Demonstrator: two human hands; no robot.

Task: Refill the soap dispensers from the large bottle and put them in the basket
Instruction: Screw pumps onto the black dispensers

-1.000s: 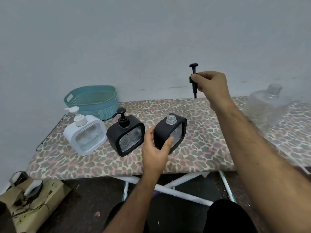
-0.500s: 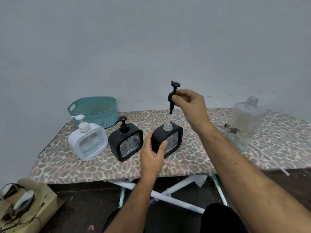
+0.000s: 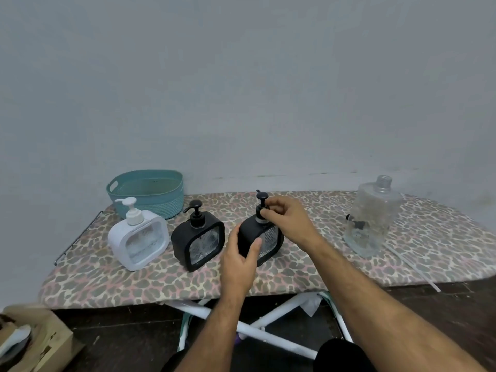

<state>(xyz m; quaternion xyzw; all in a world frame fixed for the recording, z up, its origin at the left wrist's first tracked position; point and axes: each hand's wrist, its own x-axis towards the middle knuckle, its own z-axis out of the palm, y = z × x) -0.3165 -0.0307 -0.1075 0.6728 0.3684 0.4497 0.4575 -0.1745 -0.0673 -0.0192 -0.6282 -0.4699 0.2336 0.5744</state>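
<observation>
You get dim, even light | soft shadows beneath the ironing board [image 3: 268, 277] | no glare | slight overall softness | wide-angle bowing at your frame edges

Three dispensers are lined up on the surface [image 3: 308, 267] at centre frame: one at left [image 3: 138, 234], one in the middle [image 3: 197, 237], one at right [image 3: 261, 237]. The basket [image 3: 146, 193] is set behind the leftmost, and the large bottle [image 3: 371, 218] is placed well apart at right.
</observation>
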